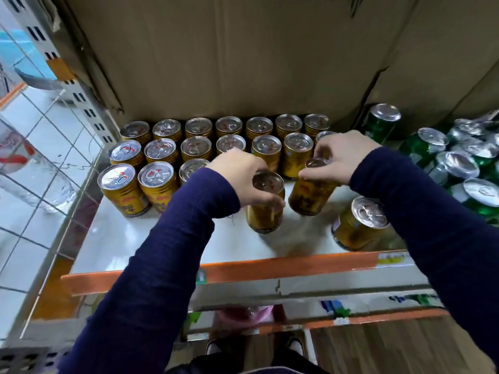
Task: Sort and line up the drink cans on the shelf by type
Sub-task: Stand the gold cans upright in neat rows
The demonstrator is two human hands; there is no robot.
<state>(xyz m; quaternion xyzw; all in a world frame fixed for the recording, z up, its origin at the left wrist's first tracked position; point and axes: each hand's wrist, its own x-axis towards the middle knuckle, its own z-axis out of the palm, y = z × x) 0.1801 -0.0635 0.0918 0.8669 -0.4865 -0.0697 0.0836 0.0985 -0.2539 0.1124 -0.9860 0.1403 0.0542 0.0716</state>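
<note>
We see the person's left hand (pixel 243 182) reaching in from the near side, its fingers and thumb wrapped around the top of a short gold metal drink can (pixel 266 211) with a silver pull-tab lid. This can is at the middle of the flat white shelf (pixel 151 238), just nearer than the lined-up rows. Just to its right, the right hand (pixel 343 157) grasps a second gold metal can (pixel 307 195) by the rim, fingertips curled over the lid. The two held cans are close together but do not touch. Both are blurred, so we cannot tell whether their bases rest on the shelf or hang just above it. On the far left of the shelf, rows of matching gold cans (pixel 161 151) stand upright, side by side, reaching back to the large brown cardboard box (pixel 229 55) that fills the far side. The nearest row is short, and one of its cans is partly hidden behind the left hand. A third gold can (pixel 356 230) stands alone at the near right, close to the shelf's front edge and beside the right forearm. Further right we see a jumble of green metal cans (pixel 459 168) with silver lids, many lying at angles, and one tall green can (pixel 382 125) upright at the far side by the box. An orange strip (pixel 283 267) runs along the shelf's near edge. Both arms wear dark blue sleeves (pixel 167 265). To the left are a slotted grey metal upright (pixel 78 95) and white tiles (pixel 32 238).
</note>
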